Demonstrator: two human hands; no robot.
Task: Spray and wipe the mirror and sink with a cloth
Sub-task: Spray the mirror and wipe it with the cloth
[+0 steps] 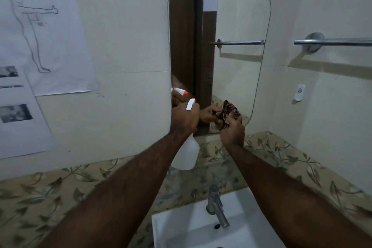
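Note:
A rounded wall mirror (pixel 237 26) hangs above a white sink (pixel 181 231) with a chrome tap (pixel 216 205). My left hand (pixel 184 118) grips a white spray bottle (pixel 186 154) by its neck, with the orange-tipped nozzle close to the mirror's lower left edge. My right hand (pixel 232 132) holds a dark striped cloth (pixel 229 113) bunched against the mirror's lower part. Both hands and the bottle's nozzle are reflected in the glass.
A leaf-patterned counter (pixel 60 191) surrounds the sink. A chrome towel bar (pixel 332 42) is on the right wall, with a small white hook (pixel 299 91) below it. Paper sheets with a drawing (pixel 40 26) are taped to the left wall.

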